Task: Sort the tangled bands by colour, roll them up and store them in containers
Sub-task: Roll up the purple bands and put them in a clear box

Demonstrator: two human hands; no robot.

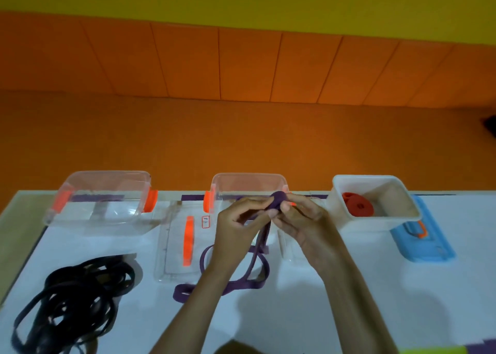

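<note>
Black bands point(77, 297) lie tangled and unsorted, left container point(102, 192) appears empty; left hand point(239, 227) and right hand point(298, 219), both closed on the part-rolled purple band point(277, 199) over the middle container point(248, 184); red rolls point(358, 204) stored in the right container point(402, 206).

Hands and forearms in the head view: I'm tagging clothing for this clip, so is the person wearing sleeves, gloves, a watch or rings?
Both hands, the left hand and the right hand, are bare, without gloves. The forearms are uncovered down to the bottom edge of the picture, so no sleeves show. No watch, bracelet or ring is visible on either wrist or on the fingers that show, though the picture is somewhat blurred.
</note>
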